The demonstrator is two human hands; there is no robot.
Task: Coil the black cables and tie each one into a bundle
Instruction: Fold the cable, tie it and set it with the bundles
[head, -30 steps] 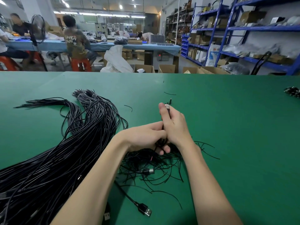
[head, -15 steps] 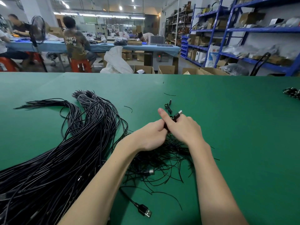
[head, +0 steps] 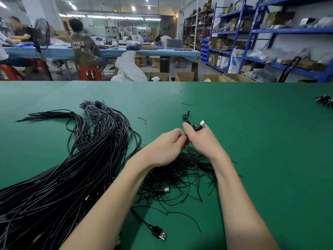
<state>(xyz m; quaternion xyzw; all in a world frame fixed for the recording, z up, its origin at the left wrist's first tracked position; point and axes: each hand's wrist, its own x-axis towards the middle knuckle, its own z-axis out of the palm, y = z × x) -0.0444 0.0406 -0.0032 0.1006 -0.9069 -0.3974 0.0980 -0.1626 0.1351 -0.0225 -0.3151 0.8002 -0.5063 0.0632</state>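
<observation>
My right hand (head: 200, 141) grips a coiled black cable (head: 195, 128) whose USB plug sticks out past the fingers, pointing up and right. My left hand (head: 168, 147) pinches the same cable right beside it, fingers curled; most of the coil is hidden between the two hands. A small loop of cable end (head: 186, 117) pokes out above them. Under my wrists lies a heap of thin black twist ties (head: 180, 177). A big sheaf of long black cables (head: 68, 168) stretches across the left of the green table (head: 261, 141).
A loose USB plug (head: 159, 233) lies near the front edge between my forearms. Finished bundles (head: 325, 101) sit at the far right edge. Stray ties (head: 142, 120) lie on the mat. Beyond the table are cardboard boxes, blue shelves and seated people.
Both hands have turned the bundle, so its USB plug now points up and right instead of straight away. The hands stay together in nearly the same spot.
</observation>
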